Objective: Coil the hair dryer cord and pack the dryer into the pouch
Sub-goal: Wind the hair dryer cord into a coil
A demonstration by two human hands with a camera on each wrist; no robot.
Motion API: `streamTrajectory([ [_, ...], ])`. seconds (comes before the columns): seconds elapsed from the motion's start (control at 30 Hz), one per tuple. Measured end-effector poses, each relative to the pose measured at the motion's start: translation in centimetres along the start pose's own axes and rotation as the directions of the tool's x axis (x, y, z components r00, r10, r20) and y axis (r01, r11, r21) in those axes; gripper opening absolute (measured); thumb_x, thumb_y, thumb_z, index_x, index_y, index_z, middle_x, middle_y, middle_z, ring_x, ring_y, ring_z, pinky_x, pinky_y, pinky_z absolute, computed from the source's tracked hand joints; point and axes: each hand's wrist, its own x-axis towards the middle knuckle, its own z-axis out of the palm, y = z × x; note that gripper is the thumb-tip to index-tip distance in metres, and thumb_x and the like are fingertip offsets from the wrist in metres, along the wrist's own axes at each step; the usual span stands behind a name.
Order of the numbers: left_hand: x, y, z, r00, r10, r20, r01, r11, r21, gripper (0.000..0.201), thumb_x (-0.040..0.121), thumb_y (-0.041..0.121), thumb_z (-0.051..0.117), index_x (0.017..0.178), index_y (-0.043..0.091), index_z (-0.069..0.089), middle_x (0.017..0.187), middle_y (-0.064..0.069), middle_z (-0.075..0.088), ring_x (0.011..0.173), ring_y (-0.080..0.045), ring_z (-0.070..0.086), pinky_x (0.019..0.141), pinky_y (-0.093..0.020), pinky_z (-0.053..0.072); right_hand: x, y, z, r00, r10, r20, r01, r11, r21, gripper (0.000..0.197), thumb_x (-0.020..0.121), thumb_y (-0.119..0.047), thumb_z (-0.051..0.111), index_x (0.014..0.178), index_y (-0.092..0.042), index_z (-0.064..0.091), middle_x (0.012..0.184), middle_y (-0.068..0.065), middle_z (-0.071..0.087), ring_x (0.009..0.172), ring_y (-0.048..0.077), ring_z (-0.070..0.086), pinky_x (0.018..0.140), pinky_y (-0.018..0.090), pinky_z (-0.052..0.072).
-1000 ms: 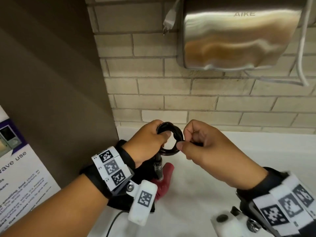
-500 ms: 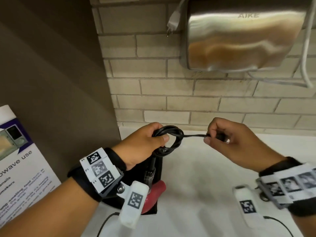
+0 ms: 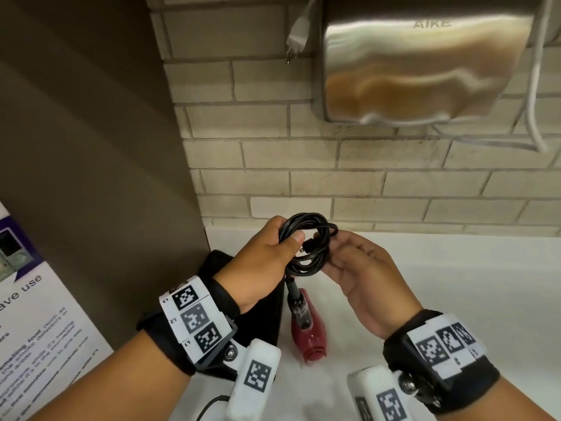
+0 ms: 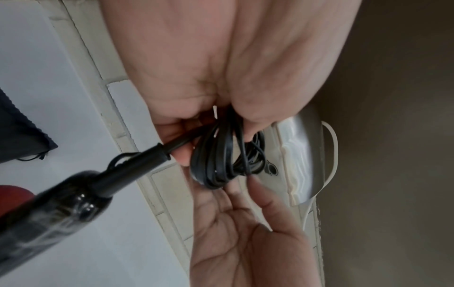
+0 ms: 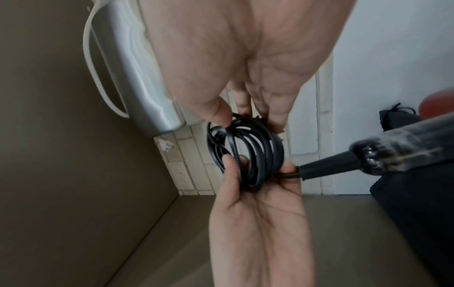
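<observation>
My left hand [image 3: 288, 238] grips a coil of black cord [image 3: 315, 238] above the white counter [image 3: 455, 299], thumb across the loops. The plug end [image 3: 308, 248] lies inside the coil. My right hand [image 3: 343, 253] is palm-up beside the coil, its fingertips touching the loops. In the left wrist view the coil [image 4: 221, 155] sits between both hands. The red and black hair dryer [image 3: 306, 326] hangs by its cord below the coil. The black pouch [image 3: 267, 302] lies under my left wrist.
A steel hand dryer [image 3: 425, 65] is mounted on the brick wall, with a white plug [image 3: 299, 31] dangling at its left and a white cable [image 3: 534, 117] looping at its right. A brown panel [image 3: 91, 147] and a poster [image 3: 36, 329] bound the left side.
My right hand had drawn the cord end out to the right. It has let go and come back to the coil with an open palm, and the plug end now lies in the loops.
</observation>
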Motion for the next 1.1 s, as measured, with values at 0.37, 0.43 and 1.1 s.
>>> streamTrajectory([
  [0.37, -0.3, -0.4, 1.2, 1.000, 0.019, -0.019, -0.015, 0.985, 0.172, 0.037, 0.090, 0.048, 0.046, 0.108, 0.016, 0.053, 0.116, -0.016, 0.063, 0.109, -0.030, 0.062, 0.097, -0.052, 0.051, -0.2, 0.4, 0.7, 0.983, -0.046, -0.178, 0.050, 0.999, 0.019, 0.032, 0.087, 0.017, 0.056, 0.113, 0.004, 0.069, 0.100, 0.019, 0.074, 0.092, 0.029, 0.069, 0.088, 0.036, 0.058],
  [0.43, -0.4, -0.5, 1.3, 0.999, 0.005, -0.048, 0.001, 0.993, 0.122, 0.028, 0.097, 0.040, 0.050, 0.108, 0.015, 0.053, 0.113, -0.017, 0.065, 0.108, -0.033, 0.064, 0.094, -0.050, 0.054, -0.1, 0.5, 0.9, 0.978, -0.059, -0.201, 0.070, 0.996, 0.049, 0.034, 0.086, 0.019, 0.056, 0.113, 0.003, 0.068, 0.103, 0.023, 0.073, 0.093, 0.029, 0.069, 0.088, 0.037, 0.057],
  [1.1, -1.0, -0.4, 0.8, 0.996, 0.004, -0.089, -0.041, 0.905, -0.424, 0.024, 0.085, 0.016, 0.069, 0.106, 0.005, 0.068, 0.105, -0.018, 0.071, 0.097, -0.026, 0.069, 0.095, -0.043, 0.056, -0.5, 0.4, 1.8, 0.995, 0.026, -0.095, -0.015, 0.994, 0.111, 0.017, 0.093, -0.006, 0.061, 0.097, -0.009, 0.077, 0.097, 0.008, 0.078, 0.092, 0.015, 0.072, 0.088, 0.029, 0.051],
])
